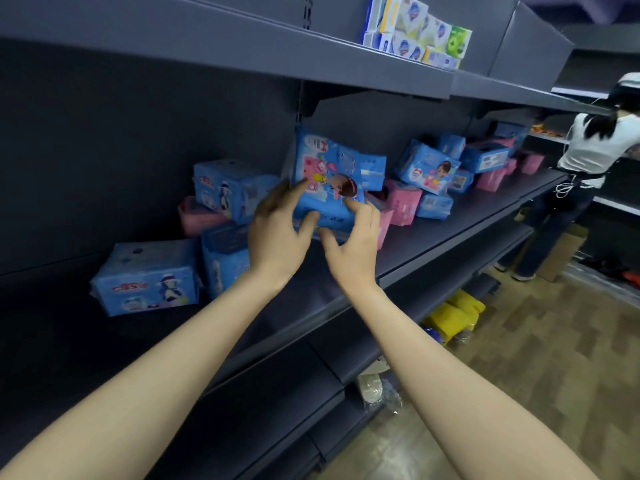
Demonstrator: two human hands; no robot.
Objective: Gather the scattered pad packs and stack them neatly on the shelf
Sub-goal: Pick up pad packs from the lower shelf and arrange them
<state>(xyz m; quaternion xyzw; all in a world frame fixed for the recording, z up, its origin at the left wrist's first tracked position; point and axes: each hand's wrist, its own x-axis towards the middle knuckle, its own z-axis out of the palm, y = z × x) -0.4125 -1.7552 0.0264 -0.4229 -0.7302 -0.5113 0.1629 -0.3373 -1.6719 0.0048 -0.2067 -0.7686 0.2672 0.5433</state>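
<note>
A blue pad pack with a cartoon girl on it is held upright above the dark shelf. My left hand grips its lower left edge, thumb on the front. My right hand holds its lower right corner, with the fingers curled round it. To the left, a blue pack lies flat on the shelf, and two more blue packs are piled with a pink pack. Several blue and pink packs lie scattered further right.
The upper shelf carries small boxed goods. Another person in a white top stands at the far right by the shelving. Yellow bags and a cardboard box are down near the wooden floor.
</note>
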